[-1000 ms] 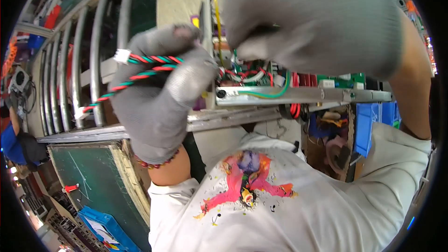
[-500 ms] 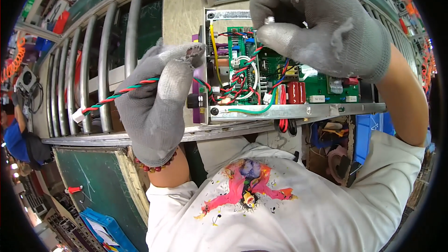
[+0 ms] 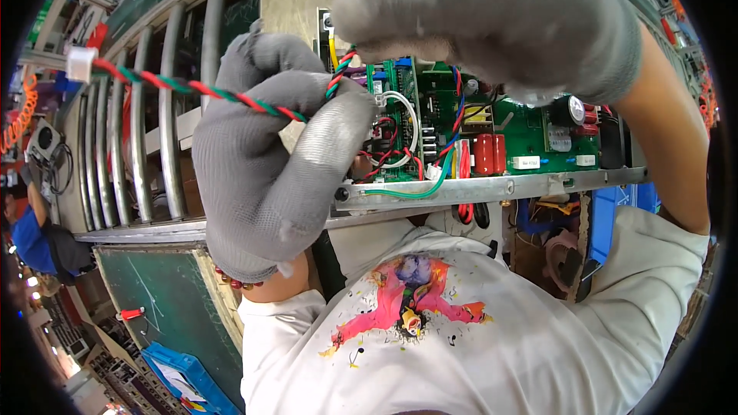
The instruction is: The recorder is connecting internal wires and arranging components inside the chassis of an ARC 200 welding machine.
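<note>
Cable of twisted red and green strands [image 3: 204, 90] runs up and to the left from the left hand in a grey knitted glove [image 3: 280, 157]. Its long axis slants across the roller conveyor of dull metal bars [image 3: 171, 154] seen behind it, and its end, a small white plastic plug [image 3: 81, 64], hangs free, pointing away from the open metal chassis [image 3: 530, 182]. That chassis lies on the other side, to the right of the left hand, its long side running left to right and its green circuit board [image 3: 513, 138] facing up. Of the two hands, the left is much the nearer to the plug; the right hand in a grey knitted glove [image 3: 500, 27] is over the far side of the chassis, fingers toward the left. A short twisted red and green length [image 3: 340, 73] rises steeply between the hands; whether it belongs to the same cable is hidden inside the left glove.

The left grip is closed, thumb laid along the curled forefinger, the cable pinched between them well away from its plug. The right fingers are curled, and the short length disappears beneath them; I cannot tell how tightly they close or whether they hold it. Just beside the left thumb, a white looped wire [image 3: 416, 124] stands over the board
</note>
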A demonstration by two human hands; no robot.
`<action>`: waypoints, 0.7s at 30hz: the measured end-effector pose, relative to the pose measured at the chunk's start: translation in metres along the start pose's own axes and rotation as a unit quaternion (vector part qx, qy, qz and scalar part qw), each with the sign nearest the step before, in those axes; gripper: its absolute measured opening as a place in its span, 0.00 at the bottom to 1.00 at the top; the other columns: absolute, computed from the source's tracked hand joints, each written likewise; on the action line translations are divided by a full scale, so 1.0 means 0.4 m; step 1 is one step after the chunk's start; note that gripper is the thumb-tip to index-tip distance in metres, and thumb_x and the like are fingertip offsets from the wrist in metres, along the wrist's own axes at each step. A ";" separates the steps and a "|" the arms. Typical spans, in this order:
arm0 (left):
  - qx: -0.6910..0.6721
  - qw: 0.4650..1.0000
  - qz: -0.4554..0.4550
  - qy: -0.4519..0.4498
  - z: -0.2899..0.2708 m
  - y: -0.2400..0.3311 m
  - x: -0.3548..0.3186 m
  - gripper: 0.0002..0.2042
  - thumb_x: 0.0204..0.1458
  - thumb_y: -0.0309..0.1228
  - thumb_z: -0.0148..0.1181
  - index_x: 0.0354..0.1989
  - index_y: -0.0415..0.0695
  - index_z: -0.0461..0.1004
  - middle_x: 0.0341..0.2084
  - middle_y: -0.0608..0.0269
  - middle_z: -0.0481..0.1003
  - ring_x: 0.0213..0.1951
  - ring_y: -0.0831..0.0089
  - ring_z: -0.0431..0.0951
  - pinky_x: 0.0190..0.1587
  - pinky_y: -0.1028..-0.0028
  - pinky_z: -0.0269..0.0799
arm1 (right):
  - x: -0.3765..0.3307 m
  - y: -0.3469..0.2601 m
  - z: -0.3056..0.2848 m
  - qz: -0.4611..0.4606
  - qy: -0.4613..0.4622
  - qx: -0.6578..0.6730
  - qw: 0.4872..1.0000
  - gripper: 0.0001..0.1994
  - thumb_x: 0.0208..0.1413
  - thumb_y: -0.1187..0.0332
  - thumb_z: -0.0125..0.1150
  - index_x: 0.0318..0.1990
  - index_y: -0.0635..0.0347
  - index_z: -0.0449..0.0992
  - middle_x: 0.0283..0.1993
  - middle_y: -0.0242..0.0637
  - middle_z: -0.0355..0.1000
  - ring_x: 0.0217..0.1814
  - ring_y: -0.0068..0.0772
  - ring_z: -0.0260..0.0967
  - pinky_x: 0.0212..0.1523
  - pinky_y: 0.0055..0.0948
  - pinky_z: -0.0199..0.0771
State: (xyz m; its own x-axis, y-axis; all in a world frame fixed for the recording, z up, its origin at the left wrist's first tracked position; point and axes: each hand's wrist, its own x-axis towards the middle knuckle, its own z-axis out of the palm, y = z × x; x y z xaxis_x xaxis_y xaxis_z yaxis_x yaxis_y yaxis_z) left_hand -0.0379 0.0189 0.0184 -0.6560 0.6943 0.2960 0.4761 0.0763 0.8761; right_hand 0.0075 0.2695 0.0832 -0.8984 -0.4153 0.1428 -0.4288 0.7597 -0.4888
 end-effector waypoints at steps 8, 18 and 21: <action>0.061 0.997 0.044 0.034 0.003 0.006 -0.032 0.12 0.50 0.24 0.63 0.42 0.31 0.78 0.49 0.52 0.73 0.42 0.72 0.76 0.46 0.71 0.71 | 0.116 -0.138 0.064 -0.021 -0.034 -0.041 0.998 0.05 0.53 0.72 0.58 0.34 0.62 0.77 0.25 0.36 0.69 0.25 0.33 0.68 0.27 0.31 0.70; -0.191 0.954 0.014 0.230 0.045 -0.015 -0.006 0.19 0.58 0.30 0.59 0.54 0.31 0.71 0.25 0.62 0.75 0.27 0.82 0.72 0.32 0.83 0.66 | 0.034 -0.099 0.052 -0.147 0.000 -0.049 0.988 0.04 0.48 0.74 0.61 0.32 0.59 0.79 0.28 0.34 0.71 0.28 0.34 0.69 0.30 0.33 0.70; -0.185 0.962 0.005 0.200 0.045 0.046 0.005 0.18 0.60 0.33 0.57 0.53 0.33 0.72 0.24 0.64 0.75 0.24 0.82 0.73 0.30 0.83 0.66 | 0.007 -0.238 0.009 -0.043 -0.152 -0.025 0.987 0.05 0.40 0.70 0.65 0.28 0.51 0.79 0.32 0.27 0.71 0.33 0.34 0.68 0.36 0.33 0.67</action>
State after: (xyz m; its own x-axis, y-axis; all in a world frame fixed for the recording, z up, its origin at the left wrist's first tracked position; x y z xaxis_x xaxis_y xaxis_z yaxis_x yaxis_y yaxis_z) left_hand -0.0199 0.0345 0.0282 -0.8612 0.3562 0.3625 0.2903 -0.2407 0.9262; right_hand 0.0463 0.1943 0.1272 -0.7917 -0.6047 -0.0867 -0.5136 0.7357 -0.4415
